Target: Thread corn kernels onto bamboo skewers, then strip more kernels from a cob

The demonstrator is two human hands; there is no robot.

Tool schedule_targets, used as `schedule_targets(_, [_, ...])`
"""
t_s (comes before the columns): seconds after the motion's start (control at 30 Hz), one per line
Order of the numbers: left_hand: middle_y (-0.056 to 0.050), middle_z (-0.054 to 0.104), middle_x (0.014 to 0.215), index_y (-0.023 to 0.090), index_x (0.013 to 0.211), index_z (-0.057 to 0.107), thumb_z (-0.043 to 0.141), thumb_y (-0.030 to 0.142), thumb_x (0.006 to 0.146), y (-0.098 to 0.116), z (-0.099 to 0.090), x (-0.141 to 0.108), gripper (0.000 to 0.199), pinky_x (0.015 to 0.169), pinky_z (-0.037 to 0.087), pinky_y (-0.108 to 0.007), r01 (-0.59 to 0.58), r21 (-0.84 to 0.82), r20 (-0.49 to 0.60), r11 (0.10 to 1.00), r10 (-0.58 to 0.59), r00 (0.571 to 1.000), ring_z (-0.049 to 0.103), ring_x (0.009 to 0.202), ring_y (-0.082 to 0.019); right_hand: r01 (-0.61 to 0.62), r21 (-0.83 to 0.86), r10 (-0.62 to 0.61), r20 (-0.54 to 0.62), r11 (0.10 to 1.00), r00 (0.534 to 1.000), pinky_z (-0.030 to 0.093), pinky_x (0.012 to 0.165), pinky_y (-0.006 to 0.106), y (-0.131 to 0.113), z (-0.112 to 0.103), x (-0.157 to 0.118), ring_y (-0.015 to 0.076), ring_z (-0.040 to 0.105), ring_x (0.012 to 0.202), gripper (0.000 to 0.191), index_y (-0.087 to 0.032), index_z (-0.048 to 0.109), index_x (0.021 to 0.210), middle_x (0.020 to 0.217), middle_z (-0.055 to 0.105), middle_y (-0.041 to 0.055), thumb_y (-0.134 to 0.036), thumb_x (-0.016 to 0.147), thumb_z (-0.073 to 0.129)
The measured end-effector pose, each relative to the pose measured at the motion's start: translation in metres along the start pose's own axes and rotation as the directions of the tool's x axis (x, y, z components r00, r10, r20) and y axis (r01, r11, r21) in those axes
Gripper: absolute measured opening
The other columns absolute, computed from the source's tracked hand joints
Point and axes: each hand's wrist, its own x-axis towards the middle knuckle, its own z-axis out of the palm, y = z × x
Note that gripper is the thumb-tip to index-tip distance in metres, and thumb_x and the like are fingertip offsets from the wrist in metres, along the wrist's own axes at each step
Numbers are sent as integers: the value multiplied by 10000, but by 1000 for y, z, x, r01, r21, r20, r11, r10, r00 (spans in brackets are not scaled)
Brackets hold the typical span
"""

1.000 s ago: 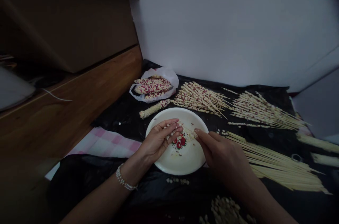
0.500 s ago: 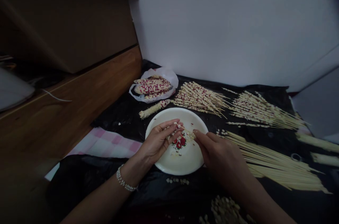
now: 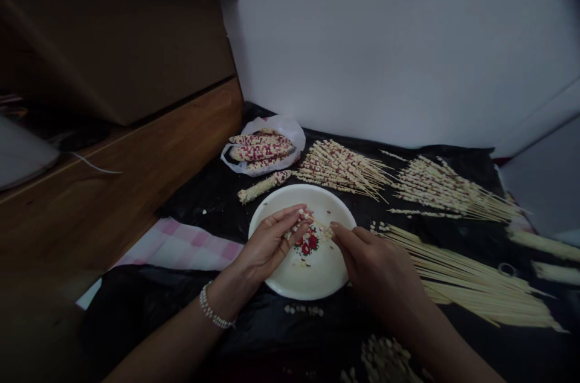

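Over a white enamel plate (image 3: 317, 277) with a red flower print, my left hand (image 3: 267, 244) grips a thin bamboo skewer (image 3: 321, 225) strung with pale kernels (image 3: 296, 227). My right hand (image 3: 371, 256) pinches the same skewer's far end between thumb and fingertips. Some kernels lie on the plate beside the print. A beaded bracelet (image 3: 212, 313) circles my left wrist. My fingers hide part of the skewer.
Red-and-white speckled cobs (image 3: 260, 150) lie in a plastic bag (image 3: 290, 132) behind the plate. Bundles of kernel-covered skewers (image 3: 342, 168) and bare skewers (image 3: 475, 286) rest on black plastic sheeting (image 3: 199, 208). Loose kernels (image 3: 385, 362) lie near the front. A wooden ledge (image 3: 113, 189) runs along the left.
My hands have barely moved. The skewer now shows more plainly between them, and my left hand has turned slightly around it.
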Motion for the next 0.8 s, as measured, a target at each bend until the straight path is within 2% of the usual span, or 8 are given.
schedule_targets(0.37, [-47,722,952,139,918,724,670,111,773,-1,-2,0,157,863,494,-190,-15,9,7,1000,15,1000,654,864,-105,-11,-42,11,-4,999,1000,194,474,288,-1,-2,-2,131,558,529,291,-236,610,1101,699,605,-8,-151,849,493])
schedule_targets(0.63, [-34,726,898,130,876,730,684,102,763,-3,-1,1,126,824,507,-166,-15,-14,-7,1000,15,1000,652,811,-84,20,-94,-25,-53,995,998,216,460,285,-5,0,-3,130,572,526,358,-208,598,1148,703,603,-7,-107,816,510])
schedule_targets(0.8, [-40,727,904,126,868,731,700,117,752,-5,3,-1,121,822,506,-167,-74,11,-15,997,74,997,649,816,-86,3,-160,-6,-23,987,1000,225,463,289,-9,1,-3,130,579,532,414,-200,598,1168,720,610,-2,-79,774,559])
